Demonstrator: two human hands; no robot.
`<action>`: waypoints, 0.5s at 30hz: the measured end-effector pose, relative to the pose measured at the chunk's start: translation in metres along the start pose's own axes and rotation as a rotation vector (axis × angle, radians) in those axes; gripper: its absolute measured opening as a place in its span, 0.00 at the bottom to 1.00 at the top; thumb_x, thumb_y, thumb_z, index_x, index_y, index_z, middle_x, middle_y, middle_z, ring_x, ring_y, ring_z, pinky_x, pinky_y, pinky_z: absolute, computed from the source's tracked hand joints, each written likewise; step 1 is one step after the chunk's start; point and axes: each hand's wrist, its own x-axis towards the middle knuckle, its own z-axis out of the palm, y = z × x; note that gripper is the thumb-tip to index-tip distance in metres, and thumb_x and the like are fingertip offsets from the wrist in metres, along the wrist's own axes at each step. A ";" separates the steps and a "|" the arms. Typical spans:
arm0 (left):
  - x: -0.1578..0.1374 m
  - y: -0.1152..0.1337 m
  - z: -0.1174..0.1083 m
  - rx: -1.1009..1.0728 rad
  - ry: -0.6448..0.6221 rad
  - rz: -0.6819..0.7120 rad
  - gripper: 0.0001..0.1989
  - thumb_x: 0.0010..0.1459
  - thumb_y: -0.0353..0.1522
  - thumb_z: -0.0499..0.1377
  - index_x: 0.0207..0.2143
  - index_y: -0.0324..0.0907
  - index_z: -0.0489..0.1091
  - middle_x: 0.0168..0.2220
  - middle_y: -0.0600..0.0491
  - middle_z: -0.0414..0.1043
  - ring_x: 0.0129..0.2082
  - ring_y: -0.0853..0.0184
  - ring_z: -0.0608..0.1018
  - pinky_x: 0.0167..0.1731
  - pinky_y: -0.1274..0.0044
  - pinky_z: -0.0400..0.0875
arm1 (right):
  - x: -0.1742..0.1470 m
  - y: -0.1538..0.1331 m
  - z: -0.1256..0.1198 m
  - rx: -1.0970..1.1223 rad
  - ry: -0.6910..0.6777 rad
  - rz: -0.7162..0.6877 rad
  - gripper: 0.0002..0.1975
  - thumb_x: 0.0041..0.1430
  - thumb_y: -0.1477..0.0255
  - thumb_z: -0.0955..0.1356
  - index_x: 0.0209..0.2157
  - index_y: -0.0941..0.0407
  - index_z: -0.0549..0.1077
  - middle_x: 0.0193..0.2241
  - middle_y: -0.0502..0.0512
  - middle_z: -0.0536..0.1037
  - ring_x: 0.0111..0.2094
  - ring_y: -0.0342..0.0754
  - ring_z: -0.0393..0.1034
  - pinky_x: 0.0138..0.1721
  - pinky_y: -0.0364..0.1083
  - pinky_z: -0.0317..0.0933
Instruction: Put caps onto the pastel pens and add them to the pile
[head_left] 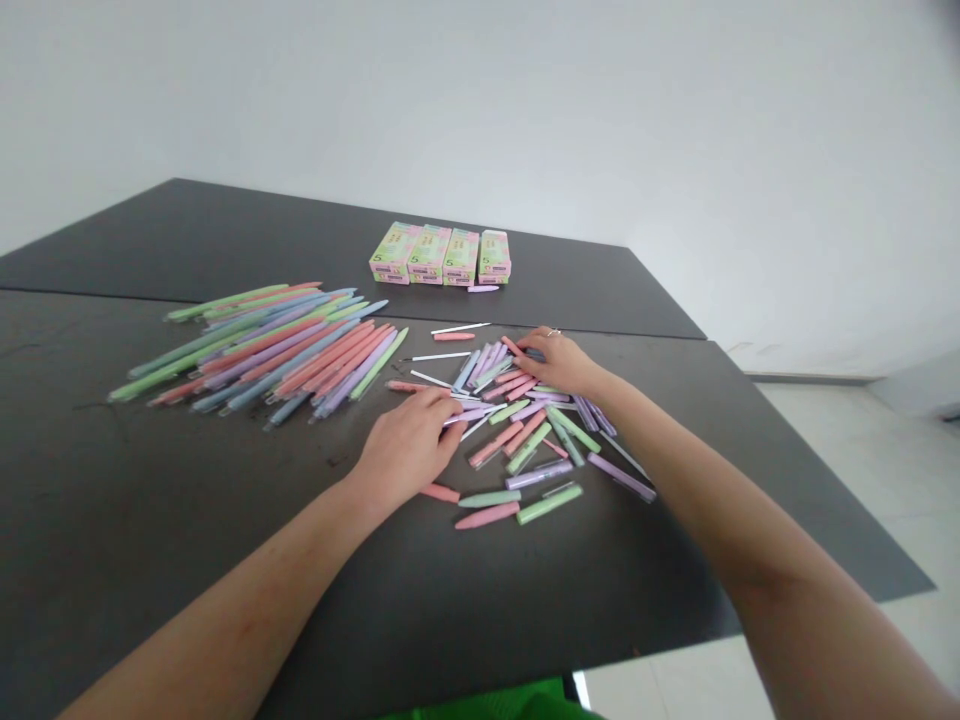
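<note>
A loose heap of pastel pen parts (529,420) lies on the dark table, with short barrels, clipped caps and thin white refills mixed together. At its left edge my left hand (409,440) is closed, a purple pen barrel (471,413) poking out between thumb and fingers. My right hand (559,362) reaches over the far side of the heap, fingers bent down around a red pen barrel (513,347); its fingertips are partly hidden. Nearest me lie a green cap (550,503), a pink barrel (487,516) and a grey-green barrel (489,498).
To the left, a large pile of assembled pens (277,350) in green, red, blue and purple covers the table (150,510). Several small green-and-pink boxes (427,254) stand in a row at the back, with a purple piece (483,289) before them. A seam crosses the tabletop.
</note>
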 end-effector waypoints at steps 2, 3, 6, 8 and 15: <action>0.000 0.000 0.000 -0.005 0.000 -0.004 0.13 0.64 0.35 0.49 0.43 0.44 0.73 0.52 0.51 0.72 0.50 0.60 0.75 0.44 0.71 0.73 | 0.002 -0.005 0.004 -0.040 0.029 0.032 0.16 0.65 0.64 0.62 0.42 0.60 0.76 0.39 0.62 0.78 0.42 0.52 0.71 0.46 0.47 0.61; 0.000 0.000 -0.001 -0.006 0.002 -0.003 0.13 0.64 0.35 0.49 0.43 0.44 0.73 0.52 0.51 0.72 0.50 0.60 0.75 0.44 0.71 0.73 | 0.004 -0.007 0.005 -0.059 0.032 0.053 0.16 0.66 0.64 0.61 0.41 0.59 0.76 0.37 0.61 0.78 0.40 0.51 0.71 0.45 0.47 0.60; 0.000 0.000 0.000 -0.005 -0.001 0.002 0.13 0.64 0.35 0.49 0.43 0.44 0.72 0.51 0.51 0.72 0.50 0.60 0.75 0.44 0.71 0.73 | 0.014 -0.010 0.007 -0.107 0.016 0.103 0.16 0.67 0.64 0.61 0.37 0.59 0.76 0.34 0.61 0.79 0.37 0.50 0.72 0.42 0.46 0.60; 0.000 0.000 0.000 -0.002 -0.006 0.001 0.13 0.64 0.35 0.49 0.43 0.44 0.72 0.51 0.50 0.72 0.50 0.60 0.75 0.44 0.70 0.73 | 0.020 -0.008 0.005 -0.098 0.003 0.145 0.17 0.66 0.63 0.62 0.36 0.59 0.77 0.34 0.60 0.80 0.37 0.51 0.72 0.41 0.45 0.59; 0.000 0.001 -0.002 -0.007 -0.010 -0.002 0.14 0.64 0.35 0.49 0.43 0.44 0.73 0.52 0.50 0.72 0.49 0.60 0.75 0.43 0.71 0.73 | 0.026 0.011 -0.010 0.049 0.056 0.263 0.18 0.65 0.64 0.61 0.42 0.60 0.78 0.36 0.58 0.81 0.35 0.49 0.73 0.36 0.43 0.61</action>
